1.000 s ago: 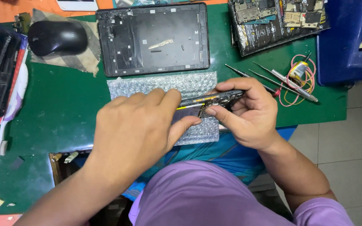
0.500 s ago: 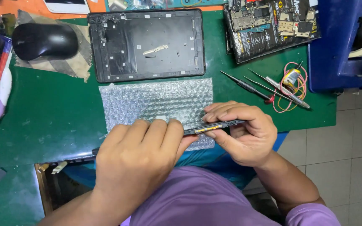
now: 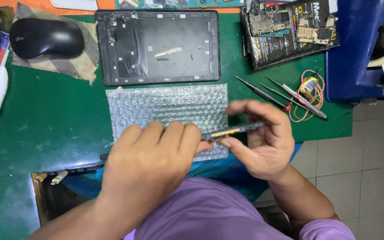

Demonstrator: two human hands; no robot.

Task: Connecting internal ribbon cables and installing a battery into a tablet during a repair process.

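1. Left hand [image 3: 150, 158] is curled knuckles-up over the near edge of the bubble wrap [image 3: 167, 109], fingers bent and closed down on the left end of a thin dark panel [image 3: 234, 130]; exactly how the fingertips grip is hidden under the hand.
2. Right hand [image 3: 263, 142] has thumb below and fingers arched above, pinching the panel's right end; fingers partly open, not a fist.
3. Panel is held edge-on, just above the wrap's near right corner, off the mat [image 3: 45, 115].
4. Risk, my read: the panel is thin and held only at its ends, so uneven force could bend or crack it.
5. Risk: a slip would drop it past the table edge, since it sits right at that edge.
6. Risk: the right hand is near the screwdrivers [image 3: 263, 94] right of the wrap; a jerk could knock them.
7. Empty black back cover [image 3: 156, 46] lies just behind the wrap.
8. Dark flat package [image 3: 290, 40] with printed label and circuit boards on top, behind-right of the wrap.
9. Mouse [image 3: 45, 38] on a cloth, behind-left of the wrap.
10. Blue box [image 3: 356, 49], far right of the wrap.
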